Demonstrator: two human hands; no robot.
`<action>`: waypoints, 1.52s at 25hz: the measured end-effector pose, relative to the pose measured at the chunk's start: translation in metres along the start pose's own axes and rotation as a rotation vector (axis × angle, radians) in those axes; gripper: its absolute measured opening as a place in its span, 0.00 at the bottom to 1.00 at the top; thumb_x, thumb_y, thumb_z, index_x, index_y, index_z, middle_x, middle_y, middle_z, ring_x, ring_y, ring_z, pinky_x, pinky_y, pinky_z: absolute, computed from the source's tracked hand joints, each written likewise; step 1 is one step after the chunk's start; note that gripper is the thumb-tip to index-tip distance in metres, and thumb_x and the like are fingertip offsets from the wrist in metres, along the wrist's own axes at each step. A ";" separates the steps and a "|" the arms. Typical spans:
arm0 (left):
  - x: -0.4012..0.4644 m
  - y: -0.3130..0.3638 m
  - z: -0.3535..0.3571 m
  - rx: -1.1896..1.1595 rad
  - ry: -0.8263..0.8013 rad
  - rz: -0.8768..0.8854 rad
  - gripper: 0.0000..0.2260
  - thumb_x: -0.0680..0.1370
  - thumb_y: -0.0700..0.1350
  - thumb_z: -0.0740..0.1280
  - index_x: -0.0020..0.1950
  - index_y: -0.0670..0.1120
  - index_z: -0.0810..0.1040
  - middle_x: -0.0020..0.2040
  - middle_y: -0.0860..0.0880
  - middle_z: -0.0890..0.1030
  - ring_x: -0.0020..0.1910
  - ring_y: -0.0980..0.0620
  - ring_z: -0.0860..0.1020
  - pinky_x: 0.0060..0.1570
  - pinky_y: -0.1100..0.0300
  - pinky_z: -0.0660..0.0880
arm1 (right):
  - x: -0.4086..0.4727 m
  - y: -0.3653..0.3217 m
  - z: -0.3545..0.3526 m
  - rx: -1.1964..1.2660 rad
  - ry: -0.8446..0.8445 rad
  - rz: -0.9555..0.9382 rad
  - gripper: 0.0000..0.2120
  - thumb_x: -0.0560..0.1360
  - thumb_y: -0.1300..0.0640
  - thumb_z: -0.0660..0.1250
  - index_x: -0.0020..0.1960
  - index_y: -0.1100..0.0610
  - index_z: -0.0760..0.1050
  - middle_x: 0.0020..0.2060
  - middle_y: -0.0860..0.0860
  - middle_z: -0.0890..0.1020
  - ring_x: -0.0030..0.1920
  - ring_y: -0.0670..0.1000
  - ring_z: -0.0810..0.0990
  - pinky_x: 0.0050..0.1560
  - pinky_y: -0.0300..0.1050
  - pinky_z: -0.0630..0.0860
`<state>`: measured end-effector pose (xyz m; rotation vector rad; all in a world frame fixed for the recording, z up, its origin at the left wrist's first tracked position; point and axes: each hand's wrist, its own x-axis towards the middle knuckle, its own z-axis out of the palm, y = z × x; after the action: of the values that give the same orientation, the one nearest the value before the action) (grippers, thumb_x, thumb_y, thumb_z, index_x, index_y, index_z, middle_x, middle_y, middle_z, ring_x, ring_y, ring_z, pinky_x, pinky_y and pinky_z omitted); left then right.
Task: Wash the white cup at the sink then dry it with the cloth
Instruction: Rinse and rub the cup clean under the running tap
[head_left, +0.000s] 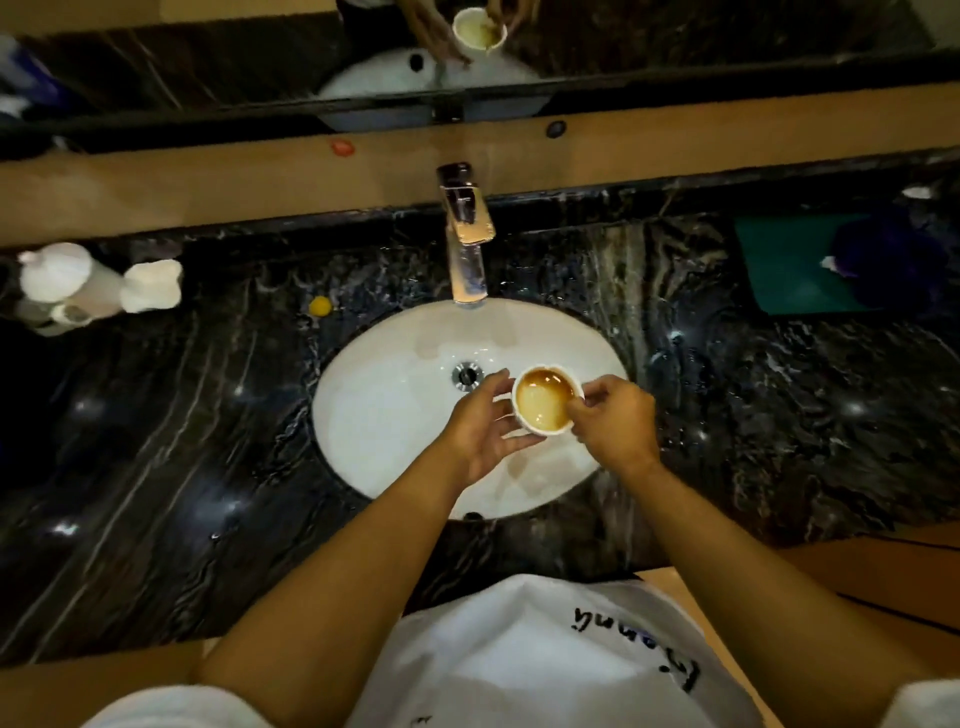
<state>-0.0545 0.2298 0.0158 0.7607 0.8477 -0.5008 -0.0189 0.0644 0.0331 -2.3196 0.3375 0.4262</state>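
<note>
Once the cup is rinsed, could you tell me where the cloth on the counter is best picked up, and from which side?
The dark cloth lies bunched on the teal mat at the right of the counter, far from both hands. Probably pinch its raised crumpled middle from above with the right hand, the nearer one; the bunched folds offer something to grasp, while its edges are too dim to make out.

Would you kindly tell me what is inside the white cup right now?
The white cup holds a shallow brownish liquid with a darker ring. The right hand covers its right rim; the left hand hides its left wall.
</note>
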 end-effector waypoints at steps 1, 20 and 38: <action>-0.001 0.004 -0.009 -0.053 -0.002 0.002 0.12 0.83 0.54 0.64 0.57 0.46 0.78 0.57 0.40 0.82 0.56 0.39 0.82 0.55 0.38 0.82 | -0.004 -0.009 0.011 0.003 -0.020 -0.013 0.06 0.69 0.59 0.75 0.40 0.51 0.78 0.32 0.48 0.84 0.31 0.50 0.85 0.40 0.52 0.85; 0.052 0.072 -0.044 -0.391 0.092 0.071 0.16 0.83 0.51 0.60 0.62 0.43 0.80 0.59 0.38 0.85 0.60 0.37 0.81 0.65 0.32 0.74 | 0.097 -0.196 0.045 -0.527 -0.055 -0.568 0.37 0.79 0.33 0.55 0.82 0.44 0.48 0.60 0.62 0.78 0.52 0.63 0.81 0.45 0.52 0.75; 0.080 0.093 -0.034 -0.330 0.040 0.063 0.25 0.81 0.55 0.61 0.75 0.44 0.74 0.68 0.38 0.81 0.60 0.37 0.80 0.74 0.36 0.66 | 0.111 -0.220 0.039 -0.625 -0.120 -0.638 0.37 0.78 0.46 0.60 0.83 0.54 0.51 0.52 0.64 0.82 0.50 0.66 0.80 0.40 0.51 0.71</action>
<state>0.0373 0.3074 -0.0271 0.4933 0.9127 -0.2806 0.1538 0.2317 0.1010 -2.7970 -0.6781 0.3728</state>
